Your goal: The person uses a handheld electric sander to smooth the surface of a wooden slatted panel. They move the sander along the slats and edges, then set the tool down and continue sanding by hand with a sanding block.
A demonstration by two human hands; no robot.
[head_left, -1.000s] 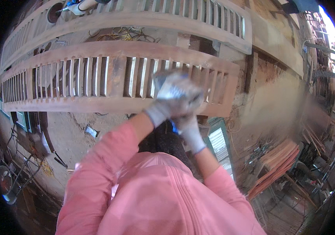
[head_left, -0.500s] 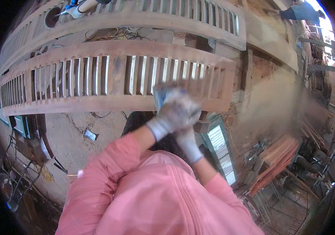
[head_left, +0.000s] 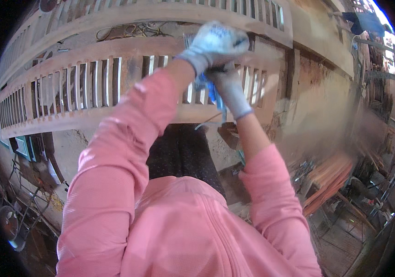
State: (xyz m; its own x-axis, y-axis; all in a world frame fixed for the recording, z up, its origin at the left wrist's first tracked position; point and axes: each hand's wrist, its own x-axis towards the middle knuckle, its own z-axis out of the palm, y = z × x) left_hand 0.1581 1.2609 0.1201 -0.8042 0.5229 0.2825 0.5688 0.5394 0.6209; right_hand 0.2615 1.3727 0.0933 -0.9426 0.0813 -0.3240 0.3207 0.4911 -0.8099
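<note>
In front of me lies a long wooden louvred shutter panel (head_left: 135,108) with upright slats. Both my hands, in white work gloves, are closed over its right half. My left hand (head_left: 218,41) reaches to the far rail and wraps over the top of a blue corded power tool (head_left: 212,91). Just below and to the right, my right hand (head_left: 230,79) grips the same tool from the near side. The gloves hide most of the tool and blur its outline, so its exact kind cannot be made out. A pale blue cord (head_left: 221,113) hangs from it over the near rail.
Beyond lies a second louvred panel (head_left: 160,15), with coiled cords (head_left: 135,31) in the gap between. A dark round disc (head_left: 47,4) shows at the top left. Stacked reddish boards (head_left: 329,182) lie to the right. A green-framed louvred piece (head_left: 23,147) stands at the left.
My hands have moved away from me with the tool, from the panel's near rail toward its far rail. A gloved hand at the top left has left the view.
</note>
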